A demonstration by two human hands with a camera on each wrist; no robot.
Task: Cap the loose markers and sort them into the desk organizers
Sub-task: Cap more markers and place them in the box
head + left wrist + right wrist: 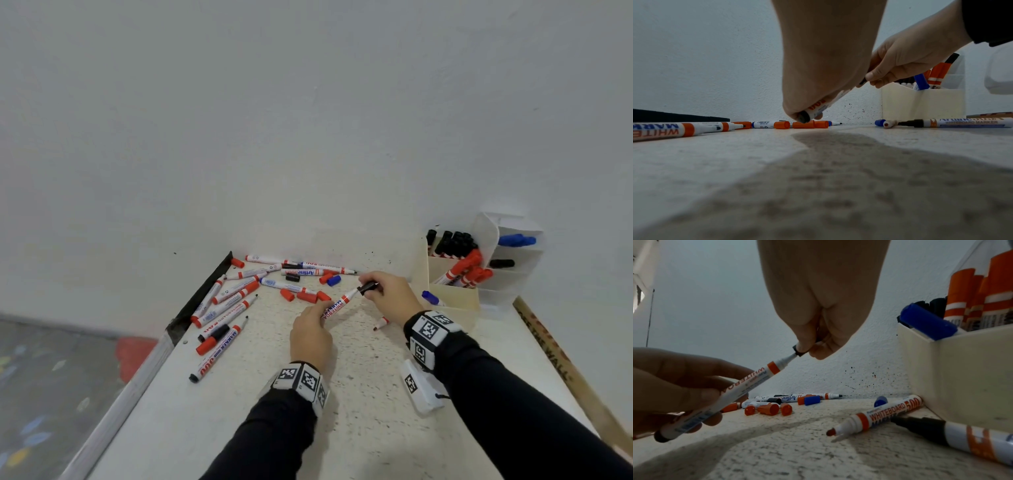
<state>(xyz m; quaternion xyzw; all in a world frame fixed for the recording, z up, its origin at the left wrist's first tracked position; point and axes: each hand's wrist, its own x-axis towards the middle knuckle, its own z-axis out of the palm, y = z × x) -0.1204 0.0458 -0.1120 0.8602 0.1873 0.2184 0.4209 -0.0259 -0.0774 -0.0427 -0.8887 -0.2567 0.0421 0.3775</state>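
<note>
Both black sleeves reach in over the table (342, 428) from the near edge. On the left lies the heap of loose markers (226, 301), most uncapped, with red caps (306, 296) scattered just beyond the left hand (310, 337). That hand's grip is closed round the rear half of a white marker (748, 384) with red lettering, fingers curled about the barrel, the black butt end poking out below them. The marker's long axis climbs from the lower left, near the table, up and to the right, tip leading. At that tip sits the black cap (797, 350), pinched between thumb and fingers of the right hand (390, 294); the nib looks just inside the cap's mouth, with bare white neck showing, so I'd judge it not yet pushed home. The move to come seems a straight push along that slanted axis, cap toward barrel. Farther right, two more uncapped markers lie on the table beside the cream organizer (455, 301), which already holds black, red and blue markers.
</note>
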